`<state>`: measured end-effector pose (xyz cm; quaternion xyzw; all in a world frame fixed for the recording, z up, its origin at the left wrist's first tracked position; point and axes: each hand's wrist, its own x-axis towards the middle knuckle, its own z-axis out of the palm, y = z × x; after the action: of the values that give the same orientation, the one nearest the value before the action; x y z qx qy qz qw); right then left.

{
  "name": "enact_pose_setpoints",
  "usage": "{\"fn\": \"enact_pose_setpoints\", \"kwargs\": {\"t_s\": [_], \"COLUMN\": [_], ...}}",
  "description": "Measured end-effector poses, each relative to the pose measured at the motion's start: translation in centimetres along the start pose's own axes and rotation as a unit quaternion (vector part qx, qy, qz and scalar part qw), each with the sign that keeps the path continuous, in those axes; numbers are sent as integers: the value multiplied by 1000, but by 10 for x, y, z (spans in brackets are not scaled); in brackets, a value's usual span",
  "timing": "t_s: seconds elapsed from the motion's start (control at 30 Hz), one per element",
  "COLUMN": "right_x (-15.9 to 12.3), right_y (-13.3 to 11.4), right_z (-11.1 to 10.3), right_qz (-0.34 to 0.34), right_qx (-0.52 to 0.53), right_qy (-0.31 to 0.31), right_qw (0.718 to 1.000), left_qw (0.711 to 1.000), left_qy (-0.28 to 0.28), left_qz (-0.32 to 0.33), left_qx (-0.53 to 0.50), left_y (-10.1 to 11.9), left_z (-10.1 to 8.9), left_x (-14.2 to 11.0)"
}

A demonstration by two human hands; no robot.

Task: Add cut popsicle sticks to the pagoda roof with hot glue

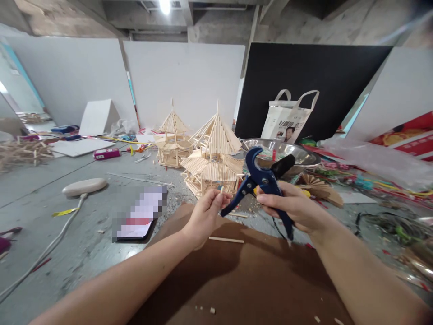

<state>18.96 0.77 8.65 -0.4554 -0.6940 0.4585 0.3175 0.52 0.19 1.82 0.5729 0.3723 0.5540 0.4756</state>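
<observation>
In the middle of the frame, a short pale stick (222, 190) is pinched between the thumb and fingers of the left hand (208, 208). Right of centre, a blue cutter (268, 180) is grasped by one handle in the right hand (292, 203); its handles are spread, and the other one is pointed down toward the left hand. Whether that handle is touched by the left hand cannot be told. Just behind the hands, a stick-built model house (216, 170) is seen, with a smaller model (172, 146) set behind it. Below centre, a loose stick (226, 239) is laid on a brown surface (257, 275). At centre left, a phone (144, 212) is placed on the grey floor (91, 225).
</observation>
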Motion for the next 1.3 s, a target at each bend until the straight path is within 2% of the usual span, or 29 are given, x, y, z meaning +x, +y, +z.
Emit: {"fn": "enact_pose_setpoints", "kwargs": {"t_s": [0.07, 0.17, 0.27, 0.37, 0.43, 0.57, 0.67, 0.83, 0.93, 0.97, 1.03, 1.1, 1.2, 1.3], "right_x": [5, 11, 11, 7, 5, 7, 7, 2, 1, 1, 1, 2, 4, 6], "right_y": [4, 8, 10, 13, 15, 16, 12, 4, 0, -1, -4, -6, -5, 1], "right_z": [13, 26, 31, 34, 36, 37, 35, 24, 18, 18, 20, 24, 29, 31], "right_qz": [12, 34, 7, -36, -49, -53, -52, -70, -75, -73, -73, -74, -60, -54], "right_qx": [60, 126, 199, 260, 291, 294, 256, 166, 2, -82, -239, -329, -376, -387], "right_qy": [40, 54, 20, -59, -89, -49, -28, 35, 99, 118, 137, 137, 124, 106], "right_qw": [997, 990, 980, 963, 951, 953, 965, 983, 992, 987, 959, 931, 916, 915], "left_qw": [1000, 999, 997, 998, 998, 995, 991, 984, 990, 992, 993, 994, 994, 996], "left_qy": [-13, 19, 57, 47, 35, 22, 31, 103, 97, 91, 82, 75, 70, 63], "left_qz": [-22, -34, 0, 7, -2, 12, 34, 66, 47, 43, 45, 48, 46, 37], "left_qx": [-13, 11, 51, 49, 53, 97, 126, 128, 90, 77, 65, 65, 64, 48], "left_y": [-2, -2, -2, -1, -1, 0, 0, -1, 3, 5, 8, 11, 11, 9], "left_z": [3, 5, 8, 9, 9, 6, 4, -3, -5, -4, -2, 0, 1, 1], "left_x": [-3, -7, -10, -12, -11, -10, -9, -3, -1, -1, -2, -4, -5, -5]}}
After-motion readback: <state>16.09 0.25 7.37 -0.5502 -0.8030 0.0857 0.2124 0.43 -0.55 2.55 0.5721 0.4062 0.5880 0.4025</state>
